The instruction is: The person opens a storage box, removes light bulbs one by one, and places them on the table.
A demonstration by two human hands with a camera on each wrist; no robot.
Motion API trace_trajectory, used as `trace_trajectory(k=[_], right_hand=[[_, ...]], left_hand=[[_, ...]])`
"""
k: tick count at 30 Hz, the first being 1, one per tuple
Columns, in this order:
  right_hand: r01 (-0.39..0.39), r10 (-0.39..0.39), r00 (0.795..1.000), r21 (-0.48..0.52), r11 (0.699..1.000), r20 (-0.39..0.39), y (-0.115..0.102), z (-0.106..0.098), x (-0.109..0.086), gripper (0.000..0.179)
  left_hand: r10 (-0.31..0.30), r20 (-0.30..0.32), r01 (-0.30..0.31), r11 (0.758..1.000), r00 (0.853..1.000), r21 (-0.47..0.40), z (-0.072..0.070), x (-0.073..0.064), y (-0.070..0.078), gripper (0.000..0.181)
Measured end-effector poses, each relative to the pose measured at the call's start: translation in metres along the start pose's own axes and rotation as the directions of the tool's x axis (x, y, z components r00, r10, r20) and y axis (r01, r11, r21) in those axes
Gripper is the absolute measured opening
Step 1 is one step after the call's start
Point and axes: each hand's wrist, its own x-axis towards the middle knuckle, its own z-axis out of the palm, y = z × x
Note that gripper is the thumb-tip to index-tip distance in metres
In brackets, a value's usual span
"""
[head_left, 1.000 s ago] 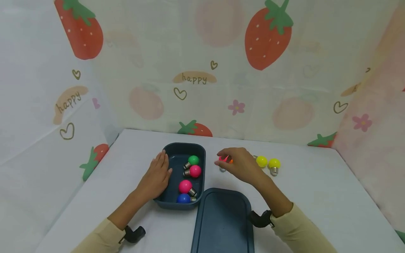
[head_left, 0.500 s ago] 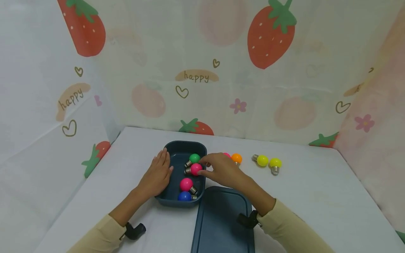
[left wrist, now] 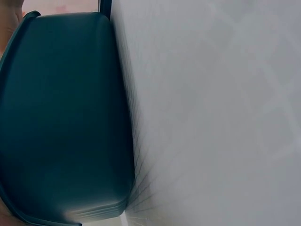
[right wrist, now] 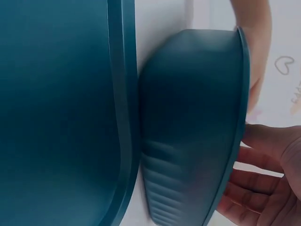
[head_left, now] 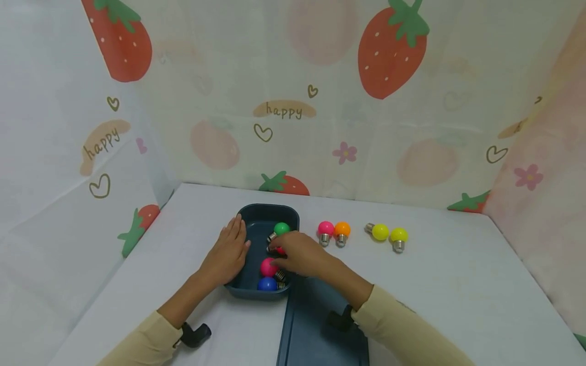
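Observation:
A dark blue box (head_left: 256, 294) holds a green bulb (head_left: 281, 227), two pink bulbs and a blue bulb (head_left: 267, 284). Along its left rim lies my left hand (head_left: 226, 254), fingers straight. My right hand (head_left: 304, 254) reaches over the right rim, thumb and fingers apart above the pink bulbs. It partly hides the upper pink bulb (head_left: 280, 250); the thumb is right at the lower pink bulb (head_left: 267, 267). From the right wrist, the right hand (right wrist: 268, 188) shows loosely bent fingers behind the box wall (right wrist: 197, 103). Only the box's outer side (left wrist: 66, 94) fills the left wrist view's left part.
A flat dark blue lid (head_left: 316, 325) lies at the box's near right, under my right forearm. Beyond it on the white table stand a pink bulb (head_left: 326, 228) and an orange bulb (head_left: 342, 229), with two yellow bulbs (head_left: 380, 232) farther right. A strawberry-print cloth (head_left: 293, 147) hangs behind.
My right hand has come left from the pink and orange bulbs on the table to over the box, then lower among the bulbs inside. The left hand stays on the rim.

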Motion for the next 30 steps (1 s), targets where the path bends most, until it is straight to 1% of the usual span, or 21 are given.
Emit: trace_trajectory(k=[4, 9, 15, 19, 24, 27, 30], right_hand=[[0.017, -0.015, 1.000, -0.068, 0.998, 0.027, -0.003, 0.003, 0.005, 0.038], [0.017, -0.009, 0.998, -0.139, 0.990, 0.061, -0.003, 0.010, 0.011, 0.036], [0.002, 0.017, 0.994, -0.181, 0.984, 0.105, -0.002, 0.018, 0.015, 0.036], [0.000, 0.022, 0.992, -0.179, 0.984, 0.123, -0.003, 0.020, 0.016, 0.037], [0.020, 0.000, 0.994, -0.194, 0.981, 0.105, -0.003, 0.021, 0.016, 0.035], [0.021, -0.008, 0.998, -0.203, 0.979, 0.066, -0.004, 0.020, 0.016, 0.036], [0.014, -0.011, 1.000, -0.177, 0.984, 0.019, -0.006, 0.017, 0.014, 0.040]], left_hand=[[0.002, -0.006, -0.002, 1.000, 1.000, 0.002, 0.001, 0.000, 0.000, 0.060], [0.002, -0.008, -0.002, 1.000, 1.000, -0.008, 0.001, 0.000, 0.000, 0.059], [0.005, -0.013, -0.005, 1.000, 1.000, -0.013, 0.001, 0.000, -0.001, 0.059], [0.005, -0.019, -0.006, 1.000, 1.000, -0.006, 0.002, 0.000, -0.001, 0.059], [0.006, -0.019, -0.007, 1.000, 1.000, -0.014, 0.002, 0.001, -0.001, 0.059], [0.007, -0.020, -0.007, 1.000, 1.000, -0.014, 0.002, 0.001, -0.001, 0.059], [0.007, -0.021, -0.007, 1.000, 1.000, -0.017, 0.002, 0.000, -0.001, 0.059]])
